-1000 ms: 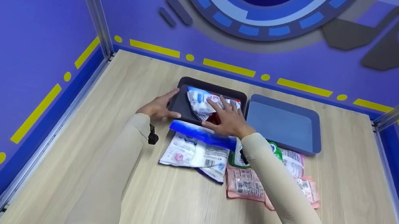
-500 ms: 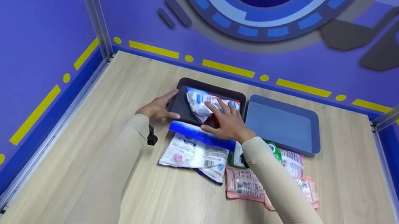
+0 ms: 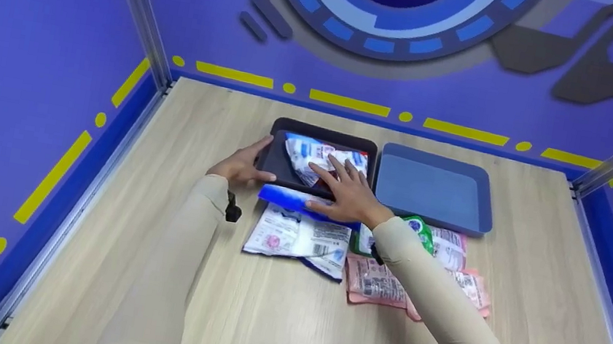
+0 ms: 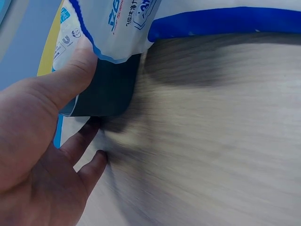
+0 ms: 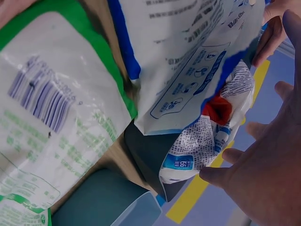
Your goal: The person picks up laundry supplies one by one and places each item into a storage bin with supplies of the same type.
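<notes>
My left hand (image 3: 242, 166) grips the near left corner of a black tray (image 3: 279, 158). In the left wrist view its thumb lies over the rim and its fingers stay outside the wall. Inside the tray lies a crumpled white and blue plastic packet (image 3: 309, 157) with a red patch. My right hand (image 3: 353, 198), fingers spread, hovers at the tray's near right side, its fingertips at the packet; the right wrist view shows no grip. Just in front of the tray, a white bag with blue edges (image 3: 284, 230) stands partly raised under the right hand.
A blue-grey tray (image 3: 485, 211) sits right of the black one. A green and white bag (image 3: 420, 231) and several pink packets (image 3: 381, 281) lie in front of it, partly hidden by the right forearm. Purple walls (image 3: 360, 75) enclose the wooden table (image 3: 280, 329).
My right hand has drawn back slightly toward me, off the packet's middle, uncovering more of it. The left hand and the black tray stay where they were.
</notes>
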`<state>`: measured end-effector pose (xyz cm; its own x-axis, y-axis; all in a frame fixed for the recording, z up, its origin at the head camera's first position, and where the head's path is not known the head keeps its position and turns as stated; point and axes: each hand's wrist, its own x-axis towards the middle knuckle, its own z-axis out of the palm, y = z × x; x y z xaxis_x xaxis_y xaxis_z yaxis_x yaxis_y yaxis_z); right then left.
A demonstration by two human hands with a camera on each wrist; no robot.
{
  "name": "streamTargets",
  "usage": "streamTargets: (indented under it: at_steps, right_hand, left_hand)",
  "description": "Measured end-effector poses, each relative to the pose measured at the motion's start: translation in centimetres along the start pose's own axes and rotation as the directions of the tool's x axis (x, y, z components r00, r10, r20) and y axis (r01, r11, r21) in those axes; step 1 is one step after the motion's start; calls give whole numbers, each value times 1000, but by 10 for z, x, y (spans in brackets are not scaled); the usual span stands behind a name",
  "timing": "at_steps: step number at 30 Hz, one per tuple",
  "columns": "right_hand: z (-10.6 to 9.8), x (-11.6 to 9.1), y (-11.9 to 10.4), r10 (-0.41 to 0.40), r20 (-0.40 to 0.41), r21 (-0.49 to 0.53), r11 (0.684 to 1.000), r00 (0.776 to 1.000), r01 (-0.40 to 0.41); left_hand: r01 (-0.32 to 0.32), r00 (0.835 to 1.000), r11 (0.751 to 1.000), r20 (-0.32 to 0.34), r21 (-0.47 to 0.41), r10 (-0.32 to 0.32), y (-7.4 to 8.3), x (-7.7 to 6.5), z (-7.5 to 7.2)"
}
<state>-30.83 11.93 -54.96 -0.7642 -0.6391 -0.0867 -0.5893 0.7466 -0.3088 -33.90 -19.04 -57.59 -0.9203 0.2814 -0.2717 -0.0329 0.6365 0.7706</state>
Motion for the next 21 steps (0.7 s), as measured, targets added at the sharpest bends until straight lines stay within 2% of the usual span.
streamTargets:
  at_steps: [7,13,21]
  right_hand:
    - [3,-6,-6,-43,-18,-13,999,999,43]
    - [4,-10,-13,-56,-4,-22,998,998,56]
    - [7,-18,-22,-74,7,-18,997,997,75]
  left_hand:
    - [-4,1000,1000,0,5,4,0,2,1]
    - [18,1000,999,-3,27,-18,1,1,1]
    - [-11,1000,999,6,44,10,1,0,-2]
